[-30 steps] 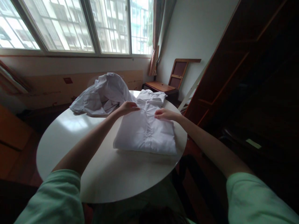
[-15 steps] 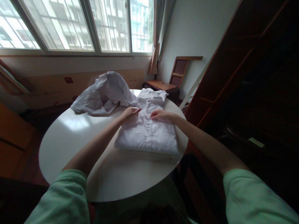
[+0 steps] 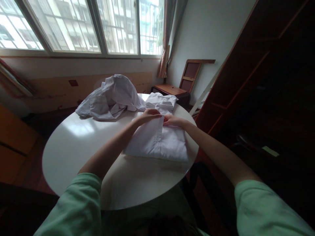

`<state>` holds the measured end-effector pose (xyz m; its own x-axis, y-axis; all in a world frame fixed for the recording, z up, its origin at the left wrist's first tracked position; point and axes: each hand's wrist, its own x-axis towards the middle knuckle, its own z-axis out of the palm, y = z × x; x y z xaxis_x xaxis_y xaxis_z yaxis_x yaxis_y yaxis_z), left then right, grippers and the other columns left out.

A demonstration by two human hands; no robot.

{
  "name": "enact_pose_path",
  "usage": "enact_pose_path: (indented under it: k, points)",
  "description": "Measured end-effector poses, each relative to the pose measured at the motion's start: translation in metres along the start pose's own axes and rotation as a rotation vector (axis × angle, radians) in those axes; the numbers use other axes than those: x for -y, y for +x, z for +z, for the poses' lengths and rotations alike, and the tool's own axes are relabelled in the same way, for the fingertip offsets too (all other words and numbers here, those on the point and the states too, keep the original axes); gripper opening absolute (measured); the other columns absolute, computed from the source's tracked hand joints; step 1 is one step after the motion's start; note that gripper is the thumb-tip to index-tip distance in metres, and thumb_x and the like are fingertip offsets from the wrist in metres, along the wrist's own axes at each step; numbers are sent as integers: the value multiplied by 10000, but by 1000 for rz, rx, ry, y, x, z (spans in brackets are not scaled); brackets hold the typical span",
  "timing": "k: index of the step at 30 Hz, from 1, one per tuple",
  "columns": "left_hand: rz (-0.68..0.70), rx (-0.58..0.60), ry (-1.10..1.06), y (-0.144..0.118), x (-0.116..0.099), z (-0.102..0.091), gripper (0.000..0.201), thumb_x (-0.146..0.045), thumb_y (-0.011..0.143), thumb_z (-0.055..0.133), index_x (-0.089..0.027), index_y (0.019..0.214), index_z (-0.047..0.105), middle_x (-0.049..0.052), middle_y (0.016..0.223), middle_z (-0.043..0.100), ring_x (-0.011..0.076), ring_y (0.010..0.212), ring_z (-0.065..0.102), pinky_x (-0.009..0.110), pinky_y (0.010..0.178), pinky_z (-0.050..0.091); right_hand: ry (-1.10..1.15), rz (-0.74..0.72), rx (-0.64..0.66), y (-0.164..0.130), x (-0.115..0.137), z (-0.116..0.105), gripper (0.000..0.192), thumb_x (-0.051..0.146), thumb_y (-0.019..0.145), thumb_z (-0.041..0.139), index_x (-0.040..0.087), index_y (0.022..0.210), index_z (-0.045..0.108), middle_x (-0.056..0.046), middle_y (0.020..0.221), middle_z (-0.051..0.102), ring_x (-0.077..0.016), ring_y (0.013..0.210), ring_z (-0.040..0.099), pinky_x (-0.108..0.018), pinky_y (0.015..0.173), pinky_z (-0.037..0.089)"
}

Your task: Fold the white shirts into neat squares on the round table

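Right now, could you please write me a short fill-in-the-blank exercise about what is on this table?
1. Both hands meet at the folded shirt's ____ end.
2. The crumpled shirt lies to the ____ of the folded one.
3. The table top is ____ in shape.
4. The left hand and right hand each rest on ____ cloth.

Missing words: far; left; round; white

Daylight is pouring in through wide barred windows (image 3: 73, 26) along the far wall, glancing off a round white table (image 3: 73, 144). A curtain (image 3: 163, 49) is hanging in the corner beside a pale wall (image 3: 209, 29). A wooden chair (image 3: 182, 85) is standing below it, and a dark wooden cabinet (image 3: 265, 82) is looming at right.
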<state>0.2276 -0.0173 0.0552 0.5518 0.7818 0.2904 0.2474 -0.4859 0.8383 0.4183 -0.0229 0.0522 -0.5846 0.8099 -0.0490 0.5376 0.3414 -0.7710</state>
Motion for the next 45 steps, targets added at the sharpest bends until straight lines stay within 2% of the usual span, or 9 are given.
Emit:
enact_pose_path:
  k: [6,11,17,22,26,33,37,39,45]
  points:
    - [77,4,392,-8,25,26,95,-229,708,624,-141,673,617,42,740,588,162,721,538,274,694,427,115,163,-302,-7,0,-8,141,199,736,629,145,842,555,-67,821,662,-130,697,608,-246,647,474]
    - [158,-67,569,-15,38,34,96,-219,807,519,-157,791,591,100,918,605,219,919,526,342,837,426,29,421,-673,-47,-11,-28,145,262,842,541,153,755,503,-30,618,613,-87,488,536,-190,463,386]
    - [148,-41,602,-18,29,36,103,-240,834,484,-167,840,556,85,886,610,220,888,529,372,849,417,171,593,-426,-96,-20,-10,320,432,890,442,163,725,496,-45,532,594,-139,424,545,-240,430,395]
    - [151,-111,671,-23,22,38,114,-209,860,435,-169,890,538,97,932,597,223,924,523,364,852,415,266,310,-650,-93,-9,9,254,299,756,628,174,947,516,-65,822,653,-160,706,620,-256,614,491]
    - [120,-116,718,-23,22,38,105,-218,865,440,-162,891,526,101,922,594,222,901,529,356,848,417,237,68,-874,-83,-7,11,322,279,761,566,205,1053,454,-56,931,624,-174,869,600,-277,699,493]
    - [76,-105,667,-21,27,37,79,-244,841,494,-170,853,520,88,883,594,228,888,531,366,829,421,14,508,-661,-80,-27,5,354,114,673,563,150,1013,470,-98,928,605,-180,693,590,-313,616,490]
    - [46,-144,677,-22,25,38,128,-248,829,513,-157,919,520,109,945,587,250,950,520,382,858,417,-413,222,-860,-77,-11,11,364,146,730,529,133,1093,497,-172,1119,563,-288,1041,532,-424,909,416]
    - [47,-177,699,-23,22,39,171,-249,832,507,-150,971,521,125,1010,578,261,996,508,392,883,412,-524,8,-833,-72,0,23,371,201,800,477,149,1167,495,-165,1238,514,-291,1190,435,-441,1004,336]
    - [25,-119,836,-37,15,28,374,-336,877,427,-181,1215,466,120,1387,392,260,1266,357,407,1028,302,-617,-26,-201,-59,-4,58,563,498,908,294,198,1378,375,-97,1453,342,-249,1352,258,-431,1092,196]
